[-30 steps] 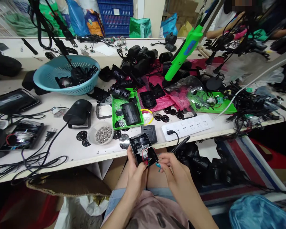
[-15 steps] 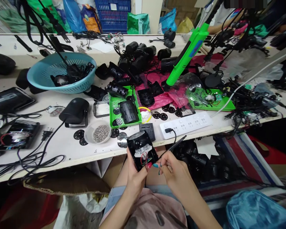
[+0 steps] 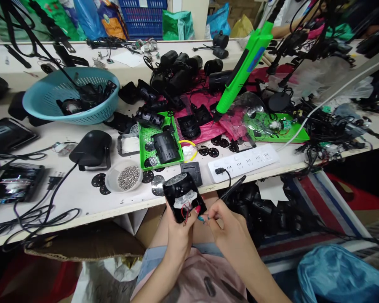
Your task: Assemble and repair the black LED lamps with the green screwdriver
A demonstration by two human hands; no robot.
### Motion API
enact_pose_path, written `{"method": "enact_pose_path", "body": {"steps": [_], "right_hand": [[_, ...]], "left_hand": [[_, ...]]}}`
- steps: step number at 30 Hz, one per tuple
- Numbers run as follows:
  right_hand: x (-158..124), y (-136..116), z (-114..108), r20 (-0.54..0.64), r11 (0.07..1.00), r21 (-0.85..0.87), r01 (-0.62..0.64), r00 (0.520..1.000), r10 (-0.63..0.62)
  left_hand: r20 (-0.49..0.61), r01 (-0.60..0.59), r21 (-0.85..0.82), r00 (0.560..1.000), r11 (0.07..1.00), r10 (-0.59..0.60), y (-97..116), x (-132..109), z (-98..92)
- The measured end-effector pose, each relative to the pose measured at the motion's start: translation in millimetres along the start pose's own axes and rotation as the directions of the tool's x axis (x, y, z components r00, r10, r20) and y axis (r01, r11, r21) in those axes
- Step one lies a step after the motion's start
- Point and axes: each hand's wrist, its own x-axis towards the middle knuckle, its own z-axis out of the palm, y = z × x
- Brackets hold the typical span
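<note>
My left hand (image 3: pixel 180 235) is closed around a black plastic housing (image 3: pixel 178 185), held just off the table's front edge. Inside the housing sit a clear lens-like part with whitish material (image 3: pixel 185 199) and thin red and black wires (image 3: pixel 186 210). My left thumb presses near the wires. At the housing's lower right corner, my right hand (image 3: pixel 225 225) has its fingertips pinched together. What lies between them is too small to make out. A slim black stick-like tool (image 3: pixel 235 187) slants up beyond the right hand; whether the fingers hold it is unclear.
A white power strip (image 3: pixel 243 163) with a black plug stands behind my hands. Close by are a green tray (image 3: pixel 142 145), a tub of small metal balls (image 3: pixel 128 177) and a flat black square part (image 3: pixel 194 173). A blue basket (image 3: pixel 72 115) and a bright green power tool (image 3: pixel 240 71) are farther back.
My view has shifted slightly, so the table items sit further left. The left thumb now lies higher over the wires, and the right fingertips remain pinched by the housing's corner.
</note>
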Motion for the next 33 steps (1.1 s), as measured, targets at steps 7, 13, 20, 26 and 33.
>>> {"method": "enact_pose_path", "body": {"steps": [7,13,20,26,33], "right_hand": [[-1.2,17.0,10.7,-0.137,0.995,0.052,0.085,0.988,-0.077],[-0.3,17.9,-4.4,-0.19,0.968,0.08,0.237,0.957,-0.218],[1.1,11.4,-20.5,-0.217,0.946,0.139,0.292,0.941,-0.259],[15.4,12.2,-59.4,-0.347,0.931,0.236,0.28,0.919,-0.188],[135.5,20.2,-109.8,0.04,0.994,0.0,0.113,0.993,-0.113]], "left_hand": [[-0.051,0.145,-0.134,0.987,0.98,-0.153,8.2,-3.6,13.3],[0.043,0.161,-0.061,0.986,0.985,-0.159,11.4,-5.9,7.4],[0.064,0.204,-0.019,0.977,0.979,-0.202,12.1,-9.8,4.4],[0.435,0.349,-0.224,0.871,0.91,-0.227,9.7,-10.0,-24.1],[0.385,0.478,-0.336,0.856,0.812,-0.345,-7.2,-17.8,-40.2]]}}
